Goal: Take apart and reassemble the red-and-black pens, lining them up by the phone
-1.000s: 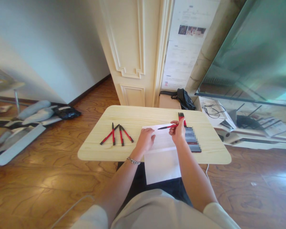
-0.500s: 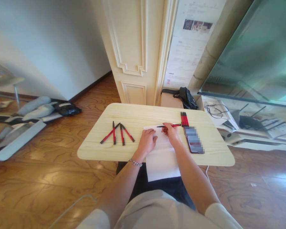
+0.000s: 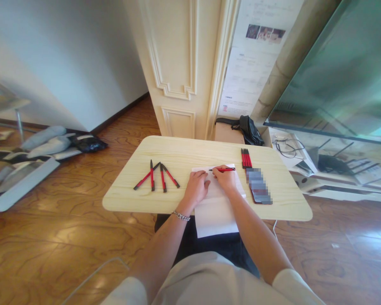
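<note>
A white sheet of paper (image 3: 216,218) lies on the pale wooden table and hangs over its near edge. My left hand (image 3: 197,186) rests flat on the paper's left side, holding nothing. On the right side of the sheet, my right hand (image 3: 225,181) grips a red and black pen (image 3: 227,169), its dark tip pointing left over the top of the paper. Whether the tip touches the sheet I cannot tell. Several more red and black pens (image 3: 152,180) lie loosely spread to the left.
Several red pens (image 3: 246,158) lie side by side at the right, just beyond a phone (image 3: 258,186) with a blurred-out screen. The small table (image 3: 123,192) has rounded corners. Past it stand a cream door panel (image 3: 174,55) and a black bag (image 3: 249,130).
My right hand has shifted slightly left and nearer to me, bringing the pen down toward the paper. My left hand has stayed nearly still.
</note>
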Available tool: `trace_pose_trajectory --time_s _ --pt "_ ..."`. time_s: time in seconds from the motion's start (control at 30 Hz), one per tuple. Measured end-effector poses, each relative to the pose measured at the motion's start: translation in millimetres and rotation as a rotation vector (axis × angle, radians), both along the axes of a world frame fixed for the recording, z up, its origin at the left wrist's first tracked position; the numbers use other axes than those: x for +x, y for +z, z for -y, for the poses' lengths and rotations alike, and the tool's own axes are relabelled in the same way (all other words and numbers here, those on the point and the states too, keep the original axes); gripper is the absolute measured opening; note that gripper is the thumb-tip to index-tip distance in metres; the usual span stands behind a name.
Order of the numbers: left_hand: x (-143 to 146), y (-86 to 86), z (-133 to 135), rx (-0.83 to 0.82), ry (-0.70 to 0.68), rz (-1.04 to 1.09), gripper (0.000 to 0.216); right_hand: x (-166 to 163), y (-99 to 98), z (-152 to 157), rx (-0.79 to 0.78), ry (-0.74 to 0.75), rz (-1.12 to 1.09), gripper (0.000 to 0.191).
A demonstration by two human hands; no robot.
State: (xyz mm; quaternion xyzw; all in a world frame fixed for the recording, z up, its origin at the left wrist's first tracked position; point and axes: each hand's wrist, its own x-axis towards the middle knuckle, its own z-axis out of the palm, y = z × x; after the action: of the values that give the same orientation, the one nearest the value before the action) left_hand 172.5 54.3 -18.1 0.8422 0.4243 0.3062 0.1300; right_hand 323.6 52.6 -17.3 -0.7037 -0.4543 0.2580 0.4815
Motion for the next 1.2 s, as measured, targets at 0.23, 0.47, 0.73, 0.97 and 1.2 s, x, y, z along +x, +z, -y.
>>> trace_pose_trajectory --time_s 0.23,0.47,0.73,0.97,1.2 --pt "0.8 -0.4 -0.4 -0.004 -0.001 -0.001 0.028 0.3 4.3 2.1 0.000 -0.086 0.028 0.024" --pt "0.5 -0.1 -0.7 0.004 -0.001 -0.004 0.028 2.8 5.9 2.2 0.034 -0.109 -0.103 0.021" --pt "0.4 4.2 0.5 0.015 -0.003 -0.022 0.024 14.8 15.8 -2.0 0.381 -0.168 -0.754 0.016" --pt "-0.5 6.3 -0.4 -0.017 -0.034 0.021 0.023 23.7 38.4 25.4 0.368 0.006 -1.062 0.029" --pt "-9.0 23.5 15.2 -0.085 0.030 0.152 0.021 34.7 44.2 37.1 0.260 0.045 -1.112 0.060"
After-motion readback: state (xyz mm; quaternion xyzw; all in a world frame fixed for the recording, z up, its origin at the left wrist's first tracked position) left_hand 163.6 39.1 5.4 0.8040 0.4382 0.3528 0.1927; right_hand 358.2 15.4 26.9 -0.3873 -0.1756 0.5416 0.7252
